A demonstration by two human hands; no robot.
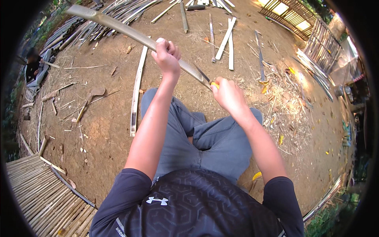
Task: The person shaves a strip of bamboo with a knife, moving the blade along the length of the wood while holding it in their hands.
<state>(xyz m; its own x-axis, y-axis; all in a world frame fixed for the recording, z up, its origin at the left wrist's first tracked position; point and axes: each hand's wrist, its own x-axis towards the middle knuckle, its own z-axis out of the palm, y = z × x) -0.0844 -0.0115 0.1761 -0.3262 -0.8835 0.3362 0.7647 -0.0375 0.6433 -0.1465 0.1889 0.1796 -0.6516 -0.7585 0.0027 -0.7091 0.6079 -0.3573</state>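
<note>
A long split length of bamboo (122, 29) slants across in front of me, from the upper left down to my right hand. My left hand (166, 58) is closed around it near the middle. In my right hand (229, 94) is a knife (203, 75) with a yellow handle, fingers wrapped round the grip. Its dark, narrow blade points up and to the left, close along the bamboo's near end. Whether the edge touches the bamboo, I cannot tell. My crossed legs in grey trousers lie below both hands.
Pale bamboo strips (225, 41) lie on the dirt ahead, and another strip (139, 91) runs left of my knee. Poles are heaped at the far left (79, 33), near a seated person (35, 71). A slatted bamboo platform (47, 197) stands lower left; shavings (286, 100) cover the ground at right.
</note>
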